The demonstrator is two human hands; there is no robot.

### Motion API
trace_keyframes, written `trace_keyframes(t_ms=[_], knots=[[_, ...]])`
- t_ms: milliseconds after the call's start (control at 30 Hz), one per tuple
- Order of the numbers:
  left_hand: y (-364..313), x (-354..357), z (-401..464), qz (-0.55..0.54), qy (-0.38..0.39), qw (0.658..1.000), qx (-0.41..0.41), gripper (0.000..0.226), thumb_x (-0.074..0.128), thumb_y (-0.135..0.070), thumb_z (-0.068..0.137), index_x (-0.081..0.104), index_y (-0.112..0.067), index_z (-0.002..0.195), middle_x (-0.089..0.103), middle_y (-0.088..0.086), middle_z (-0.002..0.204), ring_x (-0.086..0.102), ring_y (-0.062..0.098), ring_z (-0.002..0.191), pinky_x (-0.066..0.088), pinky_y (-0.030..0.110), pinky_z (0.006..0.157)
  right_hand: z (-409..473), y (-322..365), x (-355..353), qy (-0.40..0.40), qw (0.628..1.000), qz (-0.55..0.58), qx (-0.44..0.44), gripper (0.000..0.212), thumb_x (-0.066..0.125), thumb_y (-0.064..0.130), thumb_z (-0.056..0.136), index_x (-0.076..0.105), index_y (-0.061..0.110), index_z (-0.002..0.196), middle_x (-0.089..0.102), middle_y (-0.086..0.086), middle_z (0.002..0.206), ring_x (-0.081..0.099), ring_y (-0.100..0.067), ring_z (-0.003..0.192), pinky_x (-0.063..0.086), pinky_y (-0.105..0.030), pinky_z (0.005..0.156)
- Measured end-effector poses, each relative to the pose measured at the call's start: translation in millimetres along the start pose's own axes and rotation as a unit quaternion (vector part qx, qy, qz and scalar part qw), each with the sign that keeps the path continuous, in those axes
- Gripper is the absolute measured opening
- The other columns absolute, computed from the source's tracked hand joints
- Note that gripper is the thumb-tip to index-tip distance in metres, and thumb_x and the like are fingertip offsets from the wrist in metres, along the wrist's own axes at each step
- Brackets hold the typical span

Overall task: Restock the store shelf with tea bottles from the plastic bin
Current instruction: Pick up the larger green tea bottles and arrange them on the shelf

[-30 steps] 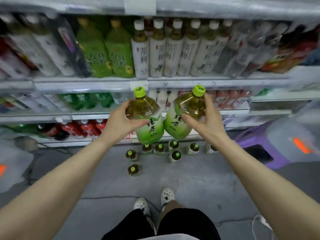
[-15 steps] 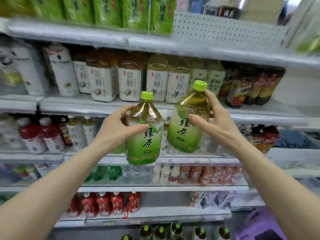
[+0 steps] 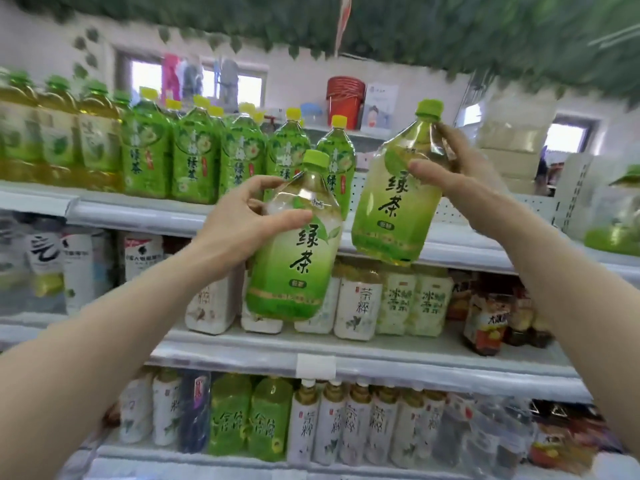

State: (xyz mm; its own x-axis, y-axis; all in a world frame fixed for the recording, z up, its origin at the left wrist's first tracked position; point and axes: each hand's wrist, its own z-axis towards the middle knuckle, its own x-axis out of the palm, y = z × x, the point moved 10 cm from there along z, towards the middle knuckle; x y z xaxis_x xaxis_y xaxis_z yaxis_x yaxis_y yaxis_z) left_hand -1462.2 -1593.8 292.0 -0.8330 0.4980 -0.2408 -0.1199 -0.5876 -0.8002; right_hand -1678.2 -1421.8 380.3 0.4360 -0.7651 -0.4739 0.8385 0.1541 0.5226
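Bottles of green tea, one in each hand, are held up in front of a store shelf. The left hand (image 3: 239, 216) grips the shoulder of the left tea bottle (image 3: 294, 251), fingers curled over the top of it and thumb across the front; this bottle is tilted with its green cap toward the right, and hangs in front of the rail of the top shelf (image 3: 138, 211) and the white-labelled bottles (image 3: 360, 303) on the level below. The right hand (image 3: 460, 178) grips the right tea bottle (image 3: 394, 199) near its neck, thumb on the front and fingers wrapped behind; the bottle leans to the right and sits higher than the other, its base level with the top shelf's edge. The two held bottles are just apart. On the top shelf stands a row of green-labelled bottles with yellow caps (image 3: 194, 161), ending just behind the left bottle; to their right the shelf board is bare. A red bucket (image 3: 344, 100) stands on a ledge farther back
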Motion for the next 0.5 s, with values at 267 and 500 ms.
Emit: trace_keyframes(t_ms=[267,500], knots=[[-29,-5,74,-0.021,-0.087,0.996,0.025,0.099,0.083,-0.073,0.032,0.054,-0.037,0.119,0.067,0.005,0.109,0.071,0.023,0.093,0.058,0.045,0.085,95,-56,-7,0.003,0.999,-0.035,0.03,0.068,0.07,0.036,0.087,0.034,0.032,0.145,0.057,0.002,0.12,0.06,-0.016,0.101,0.05,-0.032,0.087],[-26,0,106,-0.023,-0.121,0.992,0.02,0.097,0.084,-0.061,0.045,0.053,-0.029,0.131,0.065,0.007,0.109,0.07,0.022,0.09,0.058,0.043,0.085,136,-104,17,0.063,0.996,-0.034,0.058,0.073,0.069,0.034,0.088,0.031,0.028,0.15,0.053,0.001,0.128,0.055,-0.02,0.113,0.045,-0.045,0.103]])
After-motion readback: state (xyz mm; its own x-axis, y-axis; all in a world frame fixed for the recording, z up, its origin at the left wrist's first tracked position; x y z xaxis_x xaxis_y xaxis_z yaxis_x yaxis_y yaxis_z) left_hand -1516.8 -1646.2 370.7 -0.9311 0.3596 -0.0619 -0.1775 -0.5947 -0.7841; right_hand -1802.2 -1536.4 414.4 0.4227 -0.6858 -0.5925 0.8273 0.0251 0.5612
